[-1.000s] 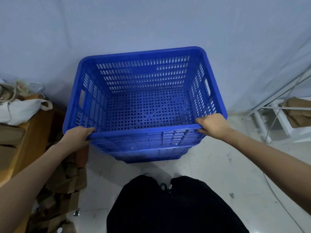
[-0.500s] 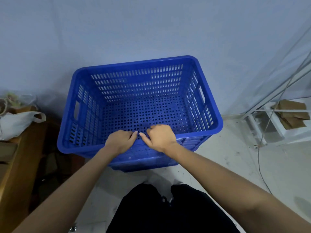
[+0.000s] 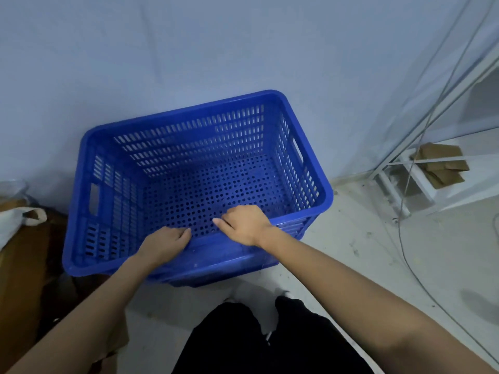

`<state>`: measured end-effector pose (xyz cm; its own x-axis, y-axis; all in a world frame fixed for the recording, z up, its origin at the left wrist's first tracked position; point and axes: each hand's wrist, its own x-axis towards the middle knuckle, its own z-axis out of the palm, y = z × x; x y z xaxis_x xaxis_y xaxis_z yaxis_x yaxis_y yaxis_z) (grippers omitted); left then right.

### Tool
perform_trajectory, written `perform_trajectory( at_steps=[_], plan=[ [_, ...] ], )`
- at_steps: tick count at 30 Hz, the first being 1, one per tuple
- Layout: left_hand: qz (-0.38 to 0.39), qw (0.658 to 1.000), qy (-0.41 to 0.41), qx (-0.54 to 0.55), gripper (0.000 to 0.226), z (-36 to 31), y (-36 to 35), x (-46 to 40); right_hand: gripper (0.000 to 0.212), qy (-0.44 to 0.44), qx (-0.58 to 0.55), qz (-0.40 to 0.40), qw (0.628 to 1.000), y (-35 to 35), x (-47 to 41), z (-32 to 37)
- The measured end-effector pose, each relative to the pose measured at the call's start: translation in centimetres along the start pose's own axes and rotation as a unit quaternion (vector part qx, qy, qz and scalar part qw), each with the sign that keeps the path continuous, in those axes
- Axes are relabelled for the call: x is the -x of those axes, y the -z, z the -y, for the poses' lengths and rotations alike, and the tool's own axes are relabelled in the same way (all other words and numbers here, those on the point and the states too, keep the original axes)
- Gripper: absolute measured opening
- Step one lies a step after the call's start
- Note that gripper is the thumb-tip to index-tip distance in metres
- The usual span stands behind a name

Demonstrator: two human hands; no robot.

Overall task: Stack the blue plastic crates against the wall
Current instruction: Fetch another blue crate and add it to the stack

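My hands moved in from crate corners since a second ago, now side by side at middle of near rim. Left hand (image 3: 164, 245) and right hand (image 3: 244, 225) both curled over rim of blue crate (image 3: 189, 147). Crate nested on others, back against wall (image 3: 243, 44), on floor (image 3: 364, 252).

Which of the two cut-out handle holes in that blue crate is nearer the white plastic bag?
The handle hole in the crate's left wall; the white plastic bag lies just outside it. The other hole faces the white frame.
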<state>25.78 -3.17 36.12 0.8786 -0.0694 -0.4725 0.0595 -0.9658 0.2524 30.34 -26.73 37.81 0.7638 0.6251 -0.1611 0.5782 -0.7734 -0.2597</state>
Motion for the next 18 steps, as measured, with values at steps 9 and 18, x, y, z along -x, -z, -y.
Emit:
perform_trajectory(
  at_steps=[9,18],
  plan=[
    [-0.052,0.993,0.064,-0.083,0.044,13.2,3.0,5.1,0.063,-0.071,0.058,-0.020,0.996,2.6,5.9,-13.5],
    [-0.033,0.994,0.013,-0.101,0.046,14.6,2.9,4.1,0.046,-0.095,0.063,0.030,0.993,2.6,5.2,-13.7]
  ],
)
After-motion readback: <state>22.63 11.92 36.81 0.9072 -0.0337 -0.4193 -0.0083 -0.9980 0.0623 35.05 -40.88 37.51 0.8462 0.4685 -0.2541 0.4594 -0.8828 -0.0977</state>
